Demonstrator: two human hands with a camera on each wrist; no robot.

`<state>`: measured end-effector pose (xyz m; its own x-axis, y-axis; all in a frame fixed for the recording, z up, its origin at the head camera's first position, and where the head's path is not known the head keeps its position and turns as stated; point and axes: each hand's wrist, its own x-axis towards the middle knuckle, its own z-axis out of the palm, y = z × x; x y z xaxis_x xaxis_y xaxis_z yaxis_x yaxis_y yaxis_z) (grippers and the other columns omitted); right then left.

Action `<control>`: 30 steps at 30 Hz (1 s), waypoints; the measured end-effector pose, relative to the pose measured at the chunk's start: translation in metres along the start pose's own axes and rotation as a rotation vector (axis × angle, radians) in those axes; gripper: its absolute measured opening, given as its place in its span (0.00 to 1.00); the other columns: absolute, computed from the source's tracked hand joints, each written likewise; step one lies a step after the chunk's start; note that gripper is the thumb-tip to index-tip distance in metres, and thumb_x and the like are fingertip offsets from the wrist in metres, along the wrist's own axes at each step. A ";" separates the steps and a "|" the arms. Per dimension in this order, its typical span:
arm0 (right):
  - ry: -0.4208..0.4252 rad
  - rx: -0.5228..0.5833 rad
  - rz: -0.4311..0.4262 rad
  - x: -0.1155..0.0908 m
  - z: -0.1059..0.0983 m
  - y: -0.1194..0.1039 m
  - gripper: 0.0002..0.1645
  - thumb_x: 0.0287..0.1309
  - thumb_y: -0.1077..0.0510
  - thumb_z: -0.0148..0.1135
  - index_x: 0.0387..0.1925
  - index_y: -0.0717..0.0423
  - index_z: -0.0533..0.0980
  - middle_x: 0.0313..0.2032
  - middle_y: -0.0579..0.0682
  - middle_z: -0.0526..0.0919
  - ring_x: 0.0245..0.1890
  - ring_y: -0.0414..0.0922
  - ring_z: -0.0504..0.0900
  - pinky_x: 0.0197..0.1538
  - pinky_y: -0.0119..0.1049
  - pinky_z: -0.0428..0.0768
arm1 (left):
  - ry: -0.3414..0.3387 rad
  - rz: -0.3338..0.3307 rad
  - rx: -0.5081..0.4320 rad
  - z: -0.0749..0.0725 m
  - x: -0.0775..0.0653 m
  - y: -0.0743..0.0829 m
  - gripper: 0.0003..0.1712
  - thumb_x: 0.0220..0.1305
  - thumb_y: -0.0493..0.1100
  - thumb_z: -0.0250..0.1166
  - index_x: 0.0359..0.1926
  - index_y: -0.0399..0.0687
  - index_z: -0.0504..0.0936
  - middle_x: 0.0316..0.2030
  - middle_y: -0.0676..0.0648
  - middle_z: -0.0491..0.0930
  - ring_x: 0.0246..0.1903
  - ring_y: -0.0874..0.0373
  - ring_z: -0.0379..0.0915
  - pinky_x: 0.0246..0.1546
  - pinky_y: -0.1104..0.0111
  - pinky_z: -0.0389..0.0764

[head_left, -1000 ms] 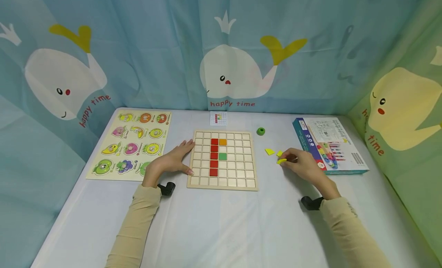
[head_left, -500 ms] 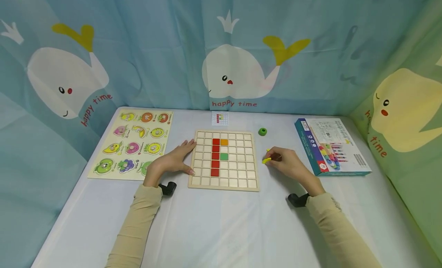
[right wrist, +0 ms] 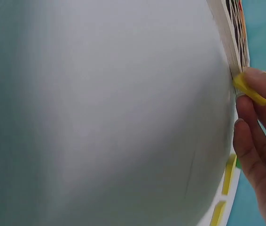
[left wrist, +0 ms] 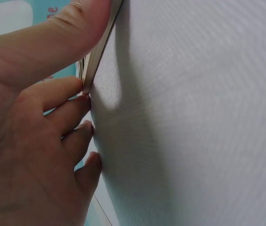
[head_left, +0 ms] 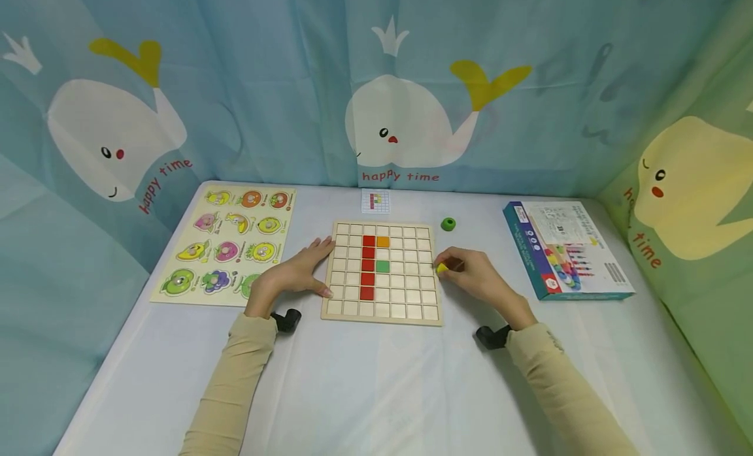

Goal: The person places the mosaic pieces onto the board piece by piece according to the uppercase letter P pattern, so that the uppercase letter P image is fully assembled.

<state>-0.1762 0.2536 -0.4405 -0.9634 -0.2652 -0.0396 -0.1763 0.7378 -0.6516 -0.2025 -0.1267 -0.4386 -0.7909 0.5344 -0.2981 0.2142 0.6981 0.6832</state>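
Note:
A square wooden grid board (head_left: 410,268) lies on the table, with a column of several red tiles (head_left: 368,265), one orange tile (head_left: 383,242) and one green tile (head_left: 382,266) in its cells. My left hand (head_left: 294,272) rests along the board's left edge, fingers spread, fingertips touching its side and the thumb near the lower left corner. At the board's right edge, my right hand (head_left: 478,276) pinches a yellow tile (right wrist: 249,89) between thumb and fingers. Two more yellow tiles (right wrist: 229,175) lie on the table in the right wrist view; the right hand hides them in the head view.
Behind the board lies a small pattern card (head_left: 375,201). A green bead (head_left: 448,224) sits off the board's upper right corner. The fruit puzzle board (head_left: 226,300) is at the left, a flat toy box (head_left: 567,247) at the right. Curtains surround the table.
The right hand has moved left from among the yellow tiles to the board's right edge, carrying one yellow tile. The left hand has stayed on the board's left edge.

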 end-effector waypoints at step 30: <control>-0.052 0.042 -0.117 0.035 0.028 -0.042 0.08 0.68 0.64 0.64 0.46 0.61 0.82 0.42 0.55 0.87 0.42 0.49 0.86 0.52 0.47 0.86 | -0.005 -0.012 0.008 0.001 0.002 -0.001 0.65 0.54 0.42 0.80 0.82 0.40 0.46 0.83 0.42 0.38 0.82 0.43 0.27 0.82 0.48 0.37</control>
<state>-0.1965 0.1958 -0.4357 -0.9250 -0.3800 0.0001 -0.2769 0.6737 -0.6852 -0.2042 -0.1261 -0.4406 -0.7906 0.5285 -0.3091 0.2097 0.7081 0.6743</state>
